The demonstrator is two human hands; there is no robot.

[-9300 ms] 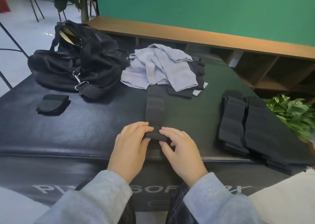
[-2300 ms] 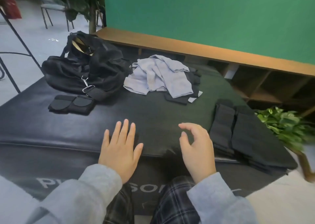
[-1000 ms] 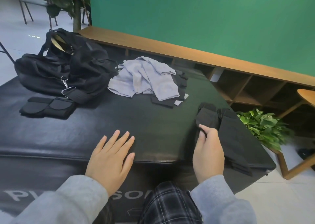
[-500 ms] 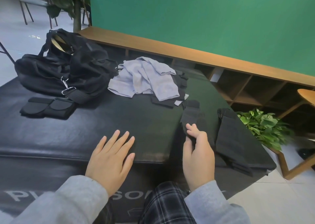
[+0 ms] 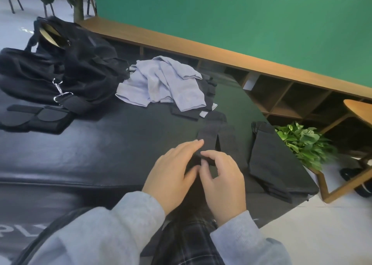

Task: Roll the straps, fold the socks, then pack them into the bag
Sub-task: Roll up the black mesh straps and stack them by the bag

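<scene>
**Both hands on the near end of a black strap**

A black padded mat (image 5: 84,156) fills most of the view and carries everything in the task. At its far left lies the black bag (image 5: 60,75), slumped, its top open and a metal clip (image 5: 59,92) hanging from its strap. Just in front of the bag sit two rolled black straps (image 5: 38,118), side by side and touching. Near the middle of the far edge is a loose heap of pale grey socks (image 5: 165,85) lying over some darker pieces. At the right edge a stack of flat black straps (image 5: 267,156) runs toward the person, with a green potted plant (image 5: 304,141) on the floor beside it.

One black strap (image 5: 218,137) lies stretched out on the mat between the heap and the person. The left hand (image 5: 173,174) and right hand (image 5: 223,176) meet at its near end, fingers curled over it and thumbs tucked beneath, both pinching the dark fabric. Grey sleeves (image 5: 112,228) cover both forearms.
</scene>
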